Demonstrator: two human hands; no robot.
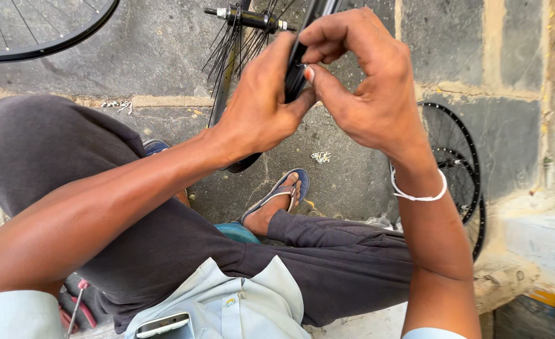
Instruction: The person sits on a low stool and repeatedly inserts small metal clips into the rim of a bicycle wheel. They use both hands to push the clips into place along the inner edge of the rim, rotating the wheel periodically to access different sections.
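Head view: the left hand (pixel 258 107) grips a black bicycle wheel rim (pixel 297 59) held upright above the stone floor (pixel 353 169); the right hand (pixel 365 81) pinches a small part against it. The rim looks stiff and light, best held by its edge, since the thin spokes (pixel 227 44) seem bendable.

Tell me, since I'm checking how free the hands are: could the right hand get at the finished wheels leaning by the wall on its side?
Probably yes, though not at once. The right hand is pinching at the black rim that the left hand grips. The leaning wheels stand just beyond its wrist, nothing between.
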